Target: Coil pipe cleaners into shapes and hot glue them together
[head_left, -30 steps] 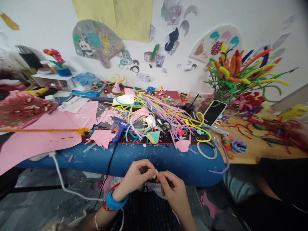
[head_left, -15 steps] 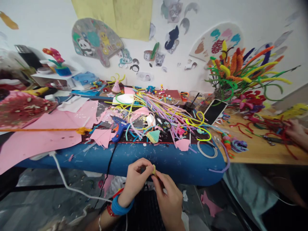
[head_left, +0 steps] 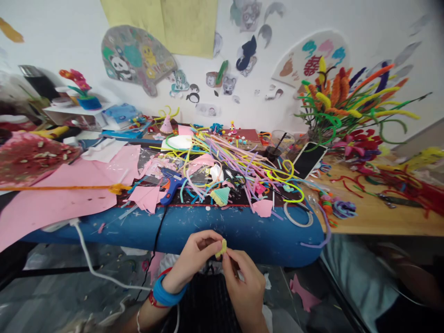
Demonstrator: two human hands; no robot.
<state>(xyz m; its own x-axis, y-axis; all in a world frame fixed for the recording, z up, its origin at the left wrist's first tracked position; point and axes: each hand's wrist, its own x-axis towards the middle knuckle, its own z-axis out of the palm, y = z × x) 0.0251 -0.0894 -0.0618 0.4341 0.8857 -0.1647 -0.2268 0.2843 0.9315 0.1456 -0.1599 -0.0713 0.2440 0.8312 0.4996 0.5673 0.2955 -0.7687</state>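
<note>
A small yellow piece (head_left: 221, 249), perhaps coiled pipe cleaner, is pinched between my two hands in front of the blue table edge. My left hand (head_left: 199, 252), with a blue band at the wrist, grips it between thumb and forefinger. From the other side, the fingertips of my right hand (head_left: 244, 280) close on the piece's edge. Just beyond, on the table, lies a teal and yellow wedge (head_left: 220, 196) made of pipe cleaner. A blue hot glue gun (head_left: 171, 186) rests to its left, its black cord hanging over the edge.
Loose pastel pipe cleaners (head_left: 229, 152) cover the table's middle, with scissors (head_left: 236, 176) among them. Pink sheets (head_left: 69, 185) spread at left. A phone (head_left: 310, 159) leans before a bunch of colourful pipe-cleaner stems (head_left: 342, 92). A white cable (head_left: 93, 259) hangs below the blue edge (head_left: 114, 226).
More of the yellow piece shows between my fingers, and my left wrist has shifted slightly left. At far right, a co-worker's hand has left the wooden table.
</note>
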